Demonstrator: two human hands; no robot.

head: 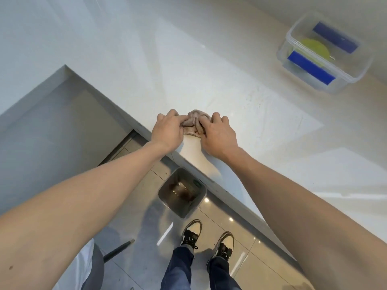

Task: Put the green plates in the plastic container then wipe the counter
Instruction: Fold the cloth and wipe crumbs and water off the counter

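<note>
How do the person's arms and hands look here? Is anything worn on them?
Both forearms are bare up to the picture's edge: no sleeves show. The left hand and the right hand have no gloves, and I see no watch, bracelet or ring. A small dark mark sits on the left forearm, low in the picture.

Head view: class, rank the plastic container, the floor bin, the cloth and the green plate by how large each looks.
1. Container
2. Bin, though the view's angle and distance make this ranking unsure
3. Plate, partly hidden
4. Cloth, bunched under both hands, so unsure against the plate
</note>
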